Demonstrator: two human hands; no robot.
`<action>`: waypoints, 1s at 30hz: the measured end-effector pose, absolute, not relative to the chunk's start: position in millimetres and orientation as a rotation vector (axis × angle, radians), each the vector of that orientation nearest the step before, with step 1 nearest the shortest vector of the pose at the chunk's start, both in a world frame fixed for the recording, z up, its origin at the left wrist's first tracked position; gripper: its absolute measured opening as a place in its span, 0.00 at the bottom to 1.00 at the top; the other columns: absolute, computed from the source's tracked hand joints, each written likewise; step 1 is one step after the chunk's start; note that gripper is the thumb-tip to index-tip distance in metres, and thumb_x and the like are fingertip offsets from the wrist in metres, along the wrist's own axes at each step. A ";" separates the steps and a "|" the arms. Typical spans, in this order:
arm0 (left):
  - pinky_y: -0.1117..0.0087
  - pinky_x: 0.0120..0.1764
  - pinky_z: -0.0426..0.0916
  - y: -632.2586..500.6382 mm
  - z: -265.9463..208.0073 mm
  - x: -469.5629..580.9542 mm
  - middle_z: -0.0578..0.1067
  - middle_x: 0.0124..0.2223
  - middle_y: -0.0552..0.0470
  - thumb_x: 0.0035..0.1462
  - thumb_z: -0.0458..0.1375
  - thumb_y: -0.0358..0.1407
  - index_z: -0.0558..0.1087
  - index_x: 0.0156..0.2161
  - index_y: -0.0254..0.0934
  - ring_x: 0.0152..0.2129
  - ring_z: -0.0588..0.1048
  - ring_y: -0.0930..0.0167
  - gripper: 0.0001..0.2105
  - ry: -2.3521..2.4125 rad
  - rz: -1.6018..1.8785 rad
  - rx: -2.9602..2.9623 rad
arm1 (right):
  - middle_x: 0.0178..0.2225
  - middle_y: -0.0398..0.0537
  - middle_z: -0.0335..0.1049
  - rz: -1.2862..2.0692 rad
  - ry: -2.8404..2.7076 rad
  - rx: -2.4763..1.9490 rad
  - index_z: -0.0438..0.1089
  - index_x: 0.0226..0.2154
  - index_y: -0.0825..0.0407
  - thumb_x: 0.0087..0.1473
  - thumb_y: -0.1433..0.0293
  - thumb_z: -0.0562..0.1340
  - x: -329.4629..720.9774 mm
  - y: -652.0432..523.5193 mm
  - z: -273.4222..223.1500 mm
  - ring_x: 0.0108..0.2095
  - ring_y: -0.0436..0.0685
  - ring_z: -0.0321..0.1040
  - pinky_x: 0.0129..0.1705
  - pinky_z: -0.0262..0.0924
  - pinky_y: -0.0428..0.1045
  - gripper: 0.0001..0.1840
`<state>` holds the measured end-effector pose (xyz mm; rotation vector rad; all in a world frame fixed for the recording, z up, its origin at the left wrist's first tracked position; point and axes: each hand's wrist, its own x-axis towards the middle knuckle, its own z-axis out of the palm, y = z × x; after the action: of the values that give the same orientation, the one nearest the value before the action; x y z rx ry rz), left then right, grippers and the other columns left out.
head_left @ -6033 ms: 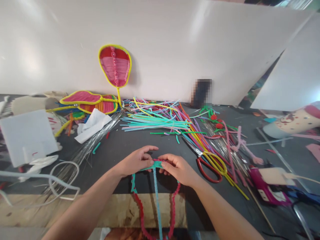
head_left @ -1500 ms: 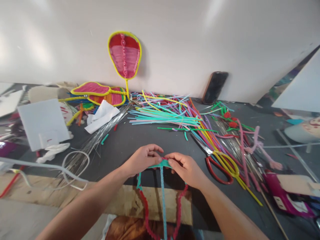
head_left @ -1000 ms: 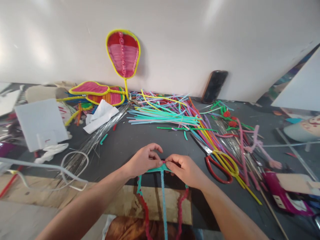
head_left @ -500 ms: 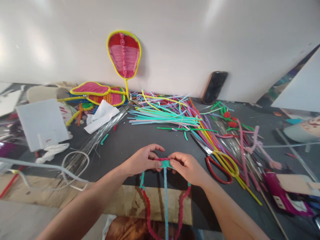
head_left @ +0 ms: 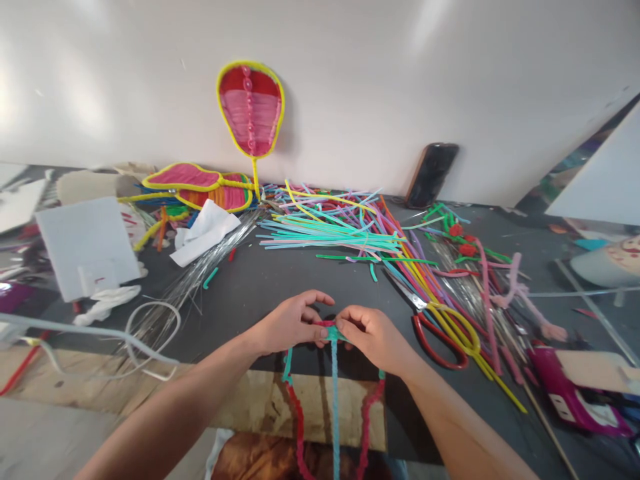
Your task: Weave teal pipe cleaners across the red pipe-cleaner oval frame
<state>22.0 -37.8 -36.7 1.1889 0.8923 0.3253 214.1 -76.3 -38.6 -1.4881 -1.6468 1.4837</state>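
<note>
Both hands pinch the top of a loop-shaped pipe-cleaner piece (head_left: 335,393) above the table's near edge. Its top is red and teal, a light-blue twisted stem hangs down the middle, and fuzzy red strands curve down both sides and out of the frame. My left hand (head_left: 293,325) grips the top band's left part with thumb and fingers, the index finger reaching out above it. Just right of the stem, my right hand (head_left: 377,337) presses the teal part between thumb and bent fingers. The fingertips hide some of the band.
Bundled pipe cleaners (head_left: 340,237) lie behind the hands. Scissors (head_left: 445,337) with red and yellow handles rest at right, near a magenta tool (head_left: 575,393). A phone (head_left: 431,175) and a pink-and-yellow fan-shaped piece (head_left: 251,110) lean on the wall. Thin wires (head_left: 200,267) lie left.
The right thumb and fingers have shifted slightly left along the teal band, closer to the stem. Otherwise the hold is the same; the whole view has moved a little.
</note>
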 end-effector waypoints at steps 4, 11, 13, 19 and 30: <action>0.76 0.27 0.58 -37.3 -37.7 22.6 0.72 0.27 0.57 0.49 0.60 0.36 0.62 0.50 0.36 0.23 0.69 0.76 0.22 0.899 0.377 1.211 | 0.22 0.40 0.67 1.459 -1.658 -1.478 0.68 0.30 0.52 0.57 0.62 0.54 213.9 -77.2 -38.9 0.24 0.49 0.65 0.27 0.57 0.43 0.13; 0.78 0.22 0.51 -37.9 -35.7 26.9 0.68 0.22 0.60 0.48 0.58 0.32 0.61 0.48 0.33 0.18 0.60 0.80 0.21 0.942 0.411 1.188 | 0.23 0.40 0.66 1.478 -1.669 -1.448 0.69 0.30 0.52 0.56 0.62 0.54 209.5 -77.5 -36.7 0.24 0.48 0.66 0.27 0.57 0.42 0.13; 0.78 0.22 0.51 -37.4 -35.2 26.6 0.67 0.21 0.60 0.48 0.58 0.32 0.61 0.47 0.34 0.17 0.60 0.80 0.20 0.950 0.418 1.191 | 0.23 0.40 0.66 1.478 -1.670 -1.451 0.69 0.30 0.53 0.56 0.62 0.54 209.8 -77.6 -36.3 0.24 0.48 0.66 0.27 0.56 0.42 0.13; 0.76 0.25 0.62 -31.6 -31.4 18.8 0.73 0.25 0.56 0.53 0.57 0.42 0.61 0.50 0.35 0.21 0.71 0.75 0.21 0.924 0.378 1.152 | 0.21 0.39 0.65 1.399 -1.643 -1.511 0.69 0.31 0.53 0.56 0.60 0.54 224.6 -73.7 -33.7 0.22 0.49 0.65 0.26 0.56 0.42 0.14; 0.76 0.25 0.63 -30.8 -30.5 14.0 0.78 0.28 0.49 0.50 0.60 0.41 0.59 0.51 0.37 0.24 0.77 0.70 0.24 0.984 0.424 1.086 | 0.24 0.41 0.69 1.339 -1.638 -1.566 0.68 0.31 0.53 0.56 0.57 0.53 239.6 -65.1 -36.8 0.21 0.49 0.66 0.25 0.58 0.43 0.17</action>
<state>14.0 -30.8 -30.5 1.0863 0.9845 0.4239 239.6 -65.1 -36.8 -1.5664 -1.6380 1.3386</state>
